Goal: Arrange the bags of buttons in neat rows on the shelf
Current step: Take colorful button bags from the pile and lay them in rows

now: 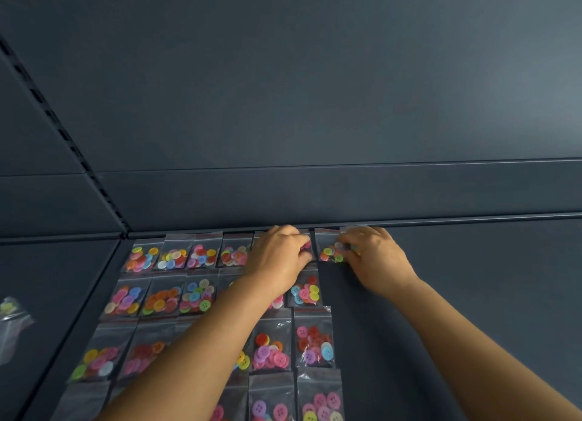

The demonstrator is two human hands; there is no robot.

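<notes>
Left hand (278, 260) fingers curled on back-row button bag (307, 247); right hand (374, 257) fingers pinch neighbouring bag (330, 252) (rightmost). Bag rows (163, 298) below-left; shelf (456, 294) bare rightward.

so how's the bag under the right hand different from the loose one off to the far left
The bag under the right hand lies at the right end of the back row on the shelf, in line with the others; the loose bag lies alone on the next panel. The right hand pinches the first; nothing touches the second. The first looks sharp, the second blurred. Both are clear bags of coloured buttons.
</notes>
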